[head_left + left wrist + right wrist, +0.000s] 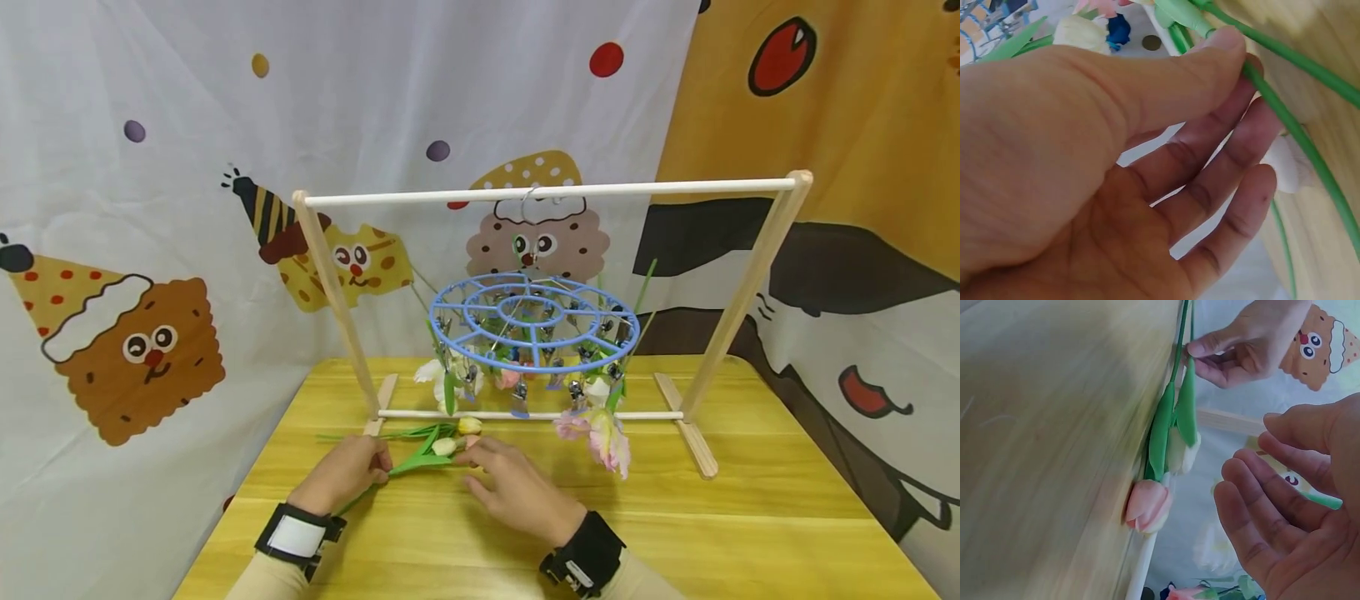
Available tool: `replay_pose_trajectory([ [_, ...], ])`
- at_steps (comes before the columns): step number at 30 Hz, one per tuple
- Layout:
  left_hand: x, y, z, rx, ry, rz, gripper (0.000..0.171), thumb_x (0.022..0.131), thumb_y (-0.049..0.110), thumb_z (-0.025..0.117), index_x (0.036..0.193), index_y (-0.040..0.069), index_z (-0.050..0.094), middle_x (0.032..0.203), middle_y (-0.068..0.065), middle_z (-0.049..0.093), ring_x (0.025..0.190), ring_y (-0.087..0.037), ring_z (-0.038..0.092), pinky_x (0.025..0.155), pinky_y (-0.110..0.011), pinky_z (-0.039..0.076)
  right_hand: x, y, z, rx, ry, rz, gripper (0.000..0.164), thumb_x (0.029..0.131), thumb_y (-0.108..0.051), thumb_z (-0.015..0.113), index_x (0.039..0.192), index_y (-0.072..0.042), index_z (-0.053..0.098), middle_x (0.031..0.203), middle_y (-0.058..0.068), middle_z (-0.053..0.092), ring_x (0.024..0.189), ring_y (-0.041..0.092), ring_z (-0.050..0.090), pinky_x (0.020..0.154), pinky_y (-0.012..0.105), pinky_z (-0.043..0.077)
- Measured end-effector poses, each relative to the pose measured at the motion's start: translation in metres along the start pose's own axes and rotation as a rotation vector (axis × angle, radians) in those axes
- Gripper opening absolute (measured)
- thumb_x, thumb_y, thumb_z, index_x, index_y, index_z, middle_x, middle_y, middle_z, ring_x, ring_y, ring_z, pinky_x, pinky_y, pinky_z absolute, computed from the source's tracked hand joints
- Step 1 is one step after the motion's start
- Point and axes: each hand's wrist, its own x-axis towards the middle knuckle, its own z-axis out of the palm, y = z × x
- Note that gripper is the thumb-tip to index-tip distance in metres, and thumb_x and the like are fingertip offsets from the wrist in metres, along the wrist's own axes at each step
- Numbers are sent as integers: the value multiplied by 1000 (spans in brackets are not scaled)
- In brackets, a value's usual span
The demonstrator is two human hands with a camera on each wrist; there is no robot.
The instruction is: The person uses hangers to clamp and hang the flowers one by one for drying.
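Note:
My left hand (352, 469) pinches the green stem (1300, 140) of an artificial white tulip (1183, 450) between thumb and forefinger; its other fingers are loosely bent in the left wrist view. The white tulip's long leaf (1187, 403) starts right at the fingertips. Beside it lies a pink tulip (1147, 506) along the wooden table, and a yellow tulip (469, 426) lies just behind. My right hand (517, 490) hovers by the tulip heads, fingers spread and gently bent, with nothing in the palm in the right wrist view.
Behind the hands stands a wooden rack (738, 304) with a white top bar (420, 198). From it hangs a round blue clip hanger (534, 343), with several flowers clipped on, including a large pink one (607, 440) low at the right. A printed curtain (360, 92) hangs behind the table (757, 533).

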Motion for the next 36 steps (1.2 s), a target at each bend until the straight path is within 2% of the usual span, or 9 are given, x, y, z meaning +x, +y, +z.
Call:
replay_pose_trajectory([
  [5,-1,9,-5,2,50,45,16,101,0,87,95,14,82,92,4,80,86,-8,70,76,-31,62,2,-5,1,-46,45,-48,29,113,-15,80,142,-12,80,139,8,80,124,25,81,107,38,70],
  [8,-2,20,-10,28,92,96,15,103,1,86,98,15,83,96,3,82,89,-9,74,77,-31,65,4,-10,-1,-87,85,-86,29,112,-16,81,141,-12,80,134,4,79,119,19,79,103,33,70],
  [12,-2,38,-15,57,132,155,14,104,2,87,99,15,83,96,3,80,88,-10,74,75,-30,64,6,-16,-5,-153,143,-132,28,112,-16,82,140,-13,79,134,3,76,119,16,76,99,29,69],
  [16,-1,55,-14,66,172,215,14,103,2,87,98,15,83,95,3,77,85,-7,70,73,-26,61,9,-20,-7,-181,181,-157,28,111,-13,83,139,-12,78,135,4,74,123,18,74,96,28,67],
  [21,2,73,-6,-1,210,286,11,103,1,87,100,11,83,97,0,78,85,-7,69,71,-23,59,11,-22,-8,-207,198,-179,27,109,-13,86,136,-10,80,134,5,76,123,19,76,94,27,67],
  [25,5,88,1,-73,240,298,14,102,1,88,102,11,78,97,-1,80,81,-3,68,68,-20,57,10,-21,-9,-241,226,-204,28,105,-12,90,131,-9,82,127,5,78,118,20,78,95,28,69],
  [29,6,100,6,-113,280,291,21,100,2,90,100,13,73,93,-1,80,78,-3,68,66,-20,55,7,-20,-12,-277,264,-218,27,101,-8,94,125,-11,82,120,3,80,114,19,79,100,35,69],
  [36,7,114,11,-189,246,299,19,103,2,87,105,13,72,100,-4,84,86,-12,79,68,-19,59,-1,-19,-22,-292,284,-199,22,99,-4,93,116,-14,82,112,0,81,109,19,79,98,35,69],
])
